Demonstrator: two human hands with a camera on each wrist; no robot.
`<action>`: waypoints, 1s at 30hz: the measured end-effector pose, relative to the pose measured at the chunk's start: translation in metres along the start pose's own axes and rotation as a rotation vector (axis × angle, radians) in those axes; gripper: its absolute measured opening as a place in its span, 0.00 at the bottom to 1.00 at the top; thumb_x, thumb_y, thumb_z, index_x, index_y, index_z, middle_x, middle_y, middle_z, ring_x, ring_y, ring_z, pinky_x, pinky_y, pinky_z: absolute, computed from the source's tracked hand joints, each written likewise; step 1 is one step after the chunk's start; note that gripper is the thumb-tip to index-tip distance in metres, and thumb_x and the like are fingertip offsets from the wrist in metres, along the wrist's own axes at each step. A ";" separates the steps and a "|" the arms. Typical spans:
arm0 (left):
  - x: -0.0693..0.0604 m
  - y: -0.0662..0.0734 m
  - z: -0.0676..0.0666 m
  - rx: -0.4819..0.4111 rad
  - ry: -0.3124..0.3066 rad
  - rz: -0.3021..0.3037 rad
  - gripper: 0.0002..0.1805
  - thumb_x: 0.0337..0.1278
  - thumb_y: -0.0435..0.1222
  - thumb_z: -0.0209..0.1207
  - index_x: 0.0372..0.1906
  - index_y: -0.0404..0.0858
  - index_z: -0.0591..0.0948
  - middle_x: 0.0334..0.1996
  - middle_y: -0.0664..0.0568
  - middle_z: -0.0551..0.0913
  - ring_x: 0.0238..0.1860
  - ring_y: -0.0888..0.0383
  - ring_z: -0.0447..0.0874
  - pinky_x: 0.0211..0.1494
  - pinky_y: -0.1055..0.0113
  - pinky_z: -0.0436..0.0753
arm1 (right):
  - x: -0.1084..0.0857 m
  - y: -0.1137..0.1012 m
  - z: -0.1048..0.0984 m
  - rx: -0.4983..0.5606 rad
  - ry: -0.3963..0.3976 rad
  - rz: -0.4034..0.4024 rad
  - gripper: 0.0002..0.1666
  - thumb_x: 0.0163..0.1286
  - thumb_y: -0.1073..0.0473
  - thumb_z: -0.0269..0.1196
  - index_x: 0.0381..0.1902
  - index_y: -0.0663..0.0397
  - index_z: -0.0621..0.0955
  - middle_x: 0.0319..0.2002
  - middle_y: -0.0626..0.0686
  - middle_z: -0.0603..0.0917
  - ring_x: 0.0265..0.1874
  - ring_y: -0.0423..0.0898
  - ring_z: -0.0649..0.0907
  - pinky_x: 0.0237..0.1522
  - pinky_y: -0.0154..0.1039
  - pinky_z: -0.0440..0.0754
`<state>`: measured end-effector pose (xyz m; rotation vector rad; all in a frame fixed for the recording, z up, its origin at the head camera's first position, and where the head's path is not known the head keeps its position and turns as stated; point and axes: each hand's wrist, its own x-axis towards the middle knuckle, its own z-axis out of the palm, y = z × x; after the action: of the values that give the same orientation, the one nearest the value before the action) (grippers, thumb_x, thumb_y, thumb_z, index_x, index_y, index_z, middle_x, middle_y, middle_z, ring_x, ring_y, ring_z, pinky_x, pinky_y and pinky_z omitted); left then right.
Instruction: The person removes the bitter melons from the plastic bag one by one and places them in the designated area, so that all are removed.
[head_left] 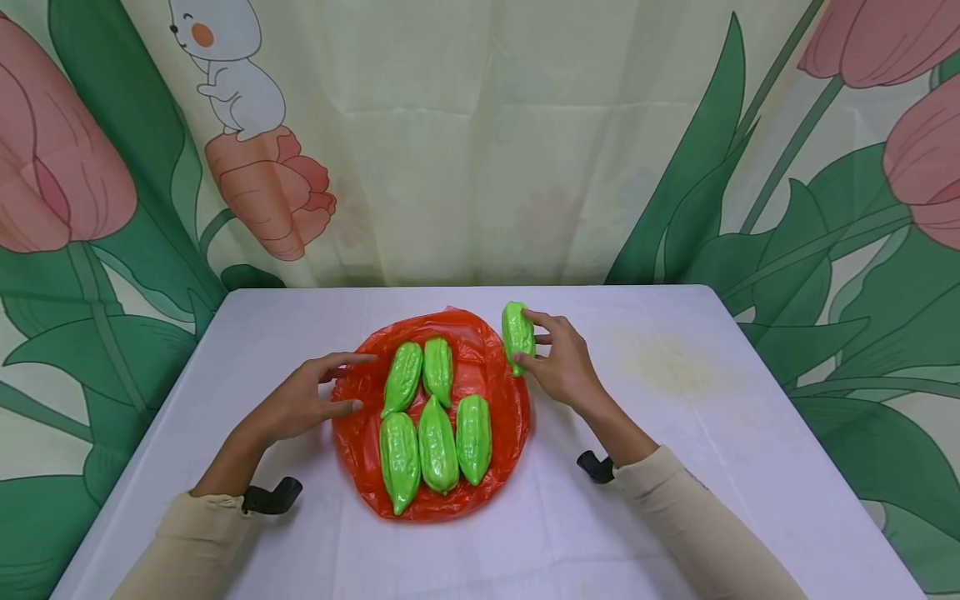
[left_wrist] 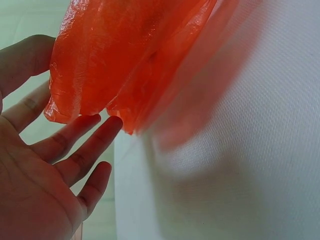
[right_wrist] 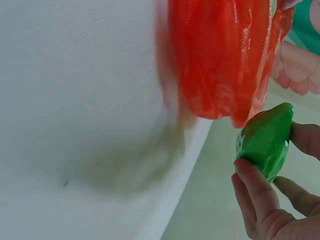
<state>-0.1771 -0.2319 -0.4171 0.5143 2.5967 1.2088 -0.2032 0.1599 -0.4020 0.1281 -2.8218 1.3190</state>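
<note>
A green, ridged, glossy bitter gourd (head_left: 517,337) is pinched between the thumb and fingers of my right hand (head_left: 558,358). It is held at the right upper edge of a round tray covered in red plastic (head_left: 506,433). In the right wrist view the same bitter gourd (right_wrist: 267,142) shows its pointed tip upward, beside the red plastic (right_wrist: 215,60). Several more bitter gourds (head_left: 437,446) lie on the tray in two rows. My left hand (head_left: 303,400) has its fingers spread at the tray's left rim; the left wrist view shows its fingertips close against the red plastic (left_wrist: 115,60).
The tray is on a table with a white cloth (head_left: 637,517), which has a faint yellowish stain (head_left: 671,362) to the right. Behind the table hangs a curtain (head_left: 480,167) printed with tulips and a rabbit. A black wrist mount (head_left: 272,496) sits at each sleeve cuff.
</note>
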 end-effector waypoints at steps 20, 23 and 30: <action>0.002 0.000 0.001 0.007 -0.011 -0.021 0.37 0.61 0.37 0.73 0.75 0.46 0.76 0.77 0.36 0.70 0.77 0.31 0.65 0.69 0.32 0.79 | -0.004 0.025 -0.004 -0.085 -0.023 0.049 0.43 0.68 0.62 0.74 0.78 0.52 0.72 0.69 0.64 0.75 0.62 0.63 0.84 0.58 0.53 0.90; 0.002 0.001 0.000 0.004 -0.008 -0.014 0.37 0.61 0.37 0.73 0.75 0.46 0.76 0.77 0.36 0.70 0.76 0.31 0.65 0.68 0.33 0.81 | -0.004 0.026 -0.005 -0.095 -0.031 0.064 0.43 0.68 0.63 0.74 0.78 0.53 0.72 0.68 0.65 0.75 0.62 0.63 0.84 0.58 0.52 0.90; 0.002 0.000 0.001 0.001 -0.009 0.008 0.36 0.61 0.37 0.73 0.75 0.44 0.76 0.77 0.36 0.71 0.76 0.31 0.66 0.68 0.32 0.80 | -0.003 0.033 -0.004 -0.102 -0.046 0.067 0.43 0.67 0.64 0.74 0.78 0.55 0.72 0.68 0.66 0.75 0.62 0.63 0.85 0.59 0.52 0.89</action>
<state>-0.1784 -0.2308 -0.4175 0.5292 2.5905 1.2046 -0.2031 0.1839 -0.4245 0.0632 -2.9495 1.1961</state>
